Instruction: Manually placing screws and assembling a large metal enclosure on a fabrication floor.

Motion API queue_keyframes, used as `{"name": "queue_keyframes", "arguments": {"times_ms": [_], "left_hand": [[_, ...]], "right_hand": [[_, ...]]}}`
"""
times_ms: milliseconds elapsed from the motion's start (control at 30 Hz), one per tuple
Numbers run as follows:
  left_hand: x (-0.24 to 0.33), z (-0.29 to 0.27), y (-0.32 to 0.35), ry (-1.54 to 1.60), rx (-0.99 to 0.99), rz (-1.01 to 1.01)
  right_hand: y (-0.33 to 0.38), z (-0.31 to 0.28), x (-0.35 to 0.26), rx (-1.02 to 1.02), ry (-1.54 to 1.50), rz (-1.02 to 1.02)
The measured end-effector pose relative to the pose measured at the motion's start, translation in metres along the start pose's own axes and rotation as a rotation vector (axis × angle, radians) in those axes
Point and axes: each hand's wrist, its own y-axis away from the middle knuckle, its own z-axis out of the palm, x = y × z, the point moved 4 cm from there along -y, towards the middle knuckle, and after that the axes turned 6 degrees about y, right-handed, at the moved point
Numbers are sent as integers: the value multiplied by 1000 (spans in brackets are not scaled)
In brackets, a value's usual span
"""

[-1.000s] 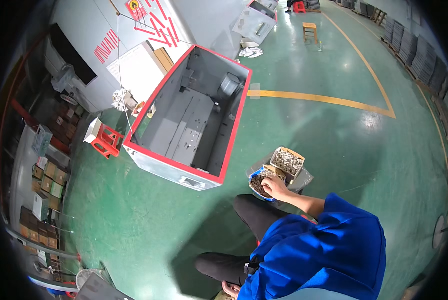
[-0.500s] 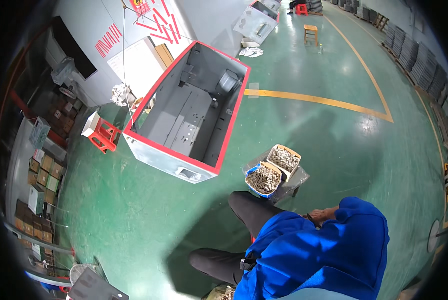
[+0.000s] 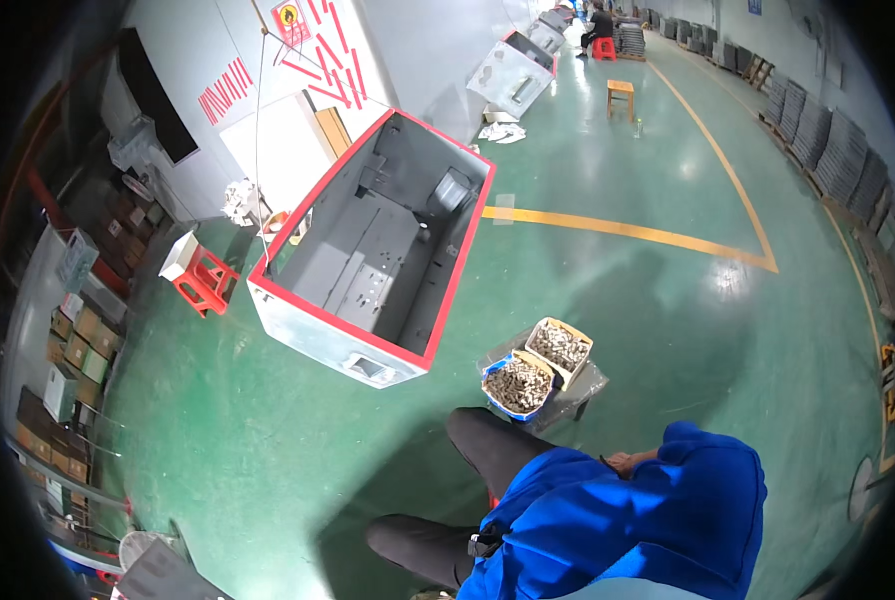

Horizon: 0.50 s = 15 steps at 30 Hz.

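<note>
My right hand (image 3: 623, 463) shows small at the end of a blue sleeve (image 3: 703, 490), close against my body above the lap. A thin dark thing lies by its fingers, which are mostly hidden; whether it is held cannot be made out. My left hand is out of sight; a small black object (image 3: 485, 541) shows at the jacket's left edge. Nearest in front, a low grey stand (image 3: 580, 392) bears a white box (image 3: 562, 345) and a blue-edged box (image 3: 518, 385), both full of small pale metal-looking pieces.
Ahead on the left stands a big grey metal cabinet (image 3: 303, 335), open side up, red rim, with a cord beside it. A red stool (image 3: 208, 284) is left of it. Farther off are a wooden stool (image 3: 620, 100), another grey cabinet (image 3: 513, 75) and a seated person (image 3: 600, 28).
The whole view has tilted up a little, so the things sit lower in the picture. My right hand has drawn in towards my body and shows less.
</note>
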Motion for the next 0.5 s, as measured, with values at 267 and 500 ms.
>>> {"name": "queue_keyframes", "arguments": {"times_ms": [267,500], "left_hand": [[10,7,3,10,-106,-28],[16,9,3,14,-175,-35]], "right_hand": [[23,-17,-1,-57,-12,34],[26,-30,-12,-55,-29,54]]}}
